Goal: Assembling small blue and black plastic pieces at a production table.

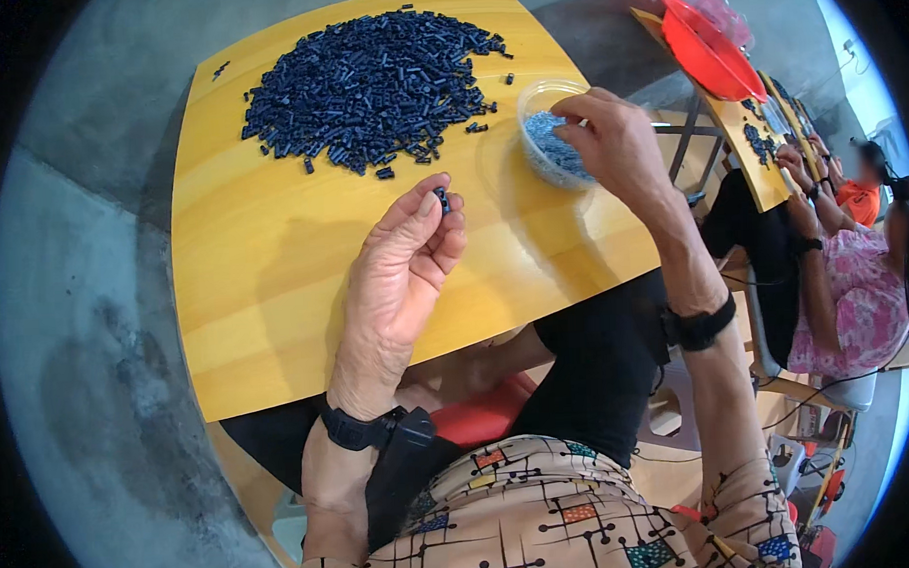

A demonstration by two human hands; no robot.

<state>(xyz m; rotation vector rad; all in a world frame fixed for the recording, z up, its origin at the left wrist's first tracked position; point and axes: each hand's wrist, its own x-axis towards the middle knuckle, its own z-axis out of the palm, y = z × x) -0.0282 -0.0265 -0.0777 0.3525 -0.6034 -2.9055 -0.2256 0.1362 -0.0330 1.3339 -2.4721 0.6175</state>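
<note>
Head camera, and what a sight: the left hand (pixel 398 256) hung over the middle of the tabletop (pixel 246 326), palm turned inward, thumb and forefinger pinching a small dark part (pixel 443 198) right at their tips, other fingers curled in behind! Across to the right hand (pixel 615 148), and it was at the clear round tub (pixel 534 99) close by the right edge, fingers bent over the small blue-grey pieces (pixel 548 141) inside; whether those fingertips gripped one, we could not tell. Up towards the far edge spread the big heap of dark parts (pixel 368 87), with a few loose ones (pixel 477 128) just off its right side and a stray pair (pixel 221 70) way out by the far-left corner! Black bands circled both wrists. Beyond the right edge, a red basin (pixel 712 50) sat at a second table (pixel 769 190), where a person in a pink patterned top (pixel 845 290) had hands near more dark bits
</note>
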